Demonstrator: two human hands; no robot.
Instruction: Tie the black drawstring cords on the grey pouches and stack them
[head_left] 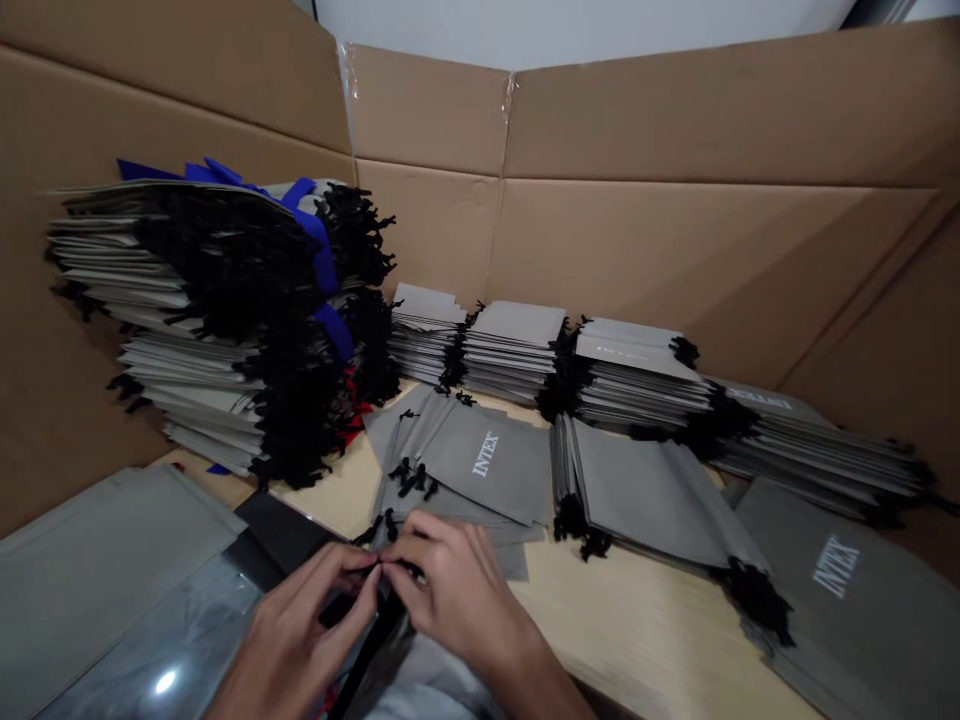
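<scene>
cardboard wall (645, 240): stood behind a pale wooden table (637, 640) lined with stacked grey bags (517, 325).
black cord (373, 567): sat right at the fingertips where both hands met, mostly hidden, so its long axis could not be told.
left hand (292, 620): pinched the cord between thumb and finger.
right hand (465, 590): pinched it too, neither hand nearer.
intex-printed bag (491, 455): lay just beyond the right hand.

Pouch stacks (649, 480) on the table (622, 625), bundles (225, 270) to their left, cardboard wall (675, 240) behind
</scene>
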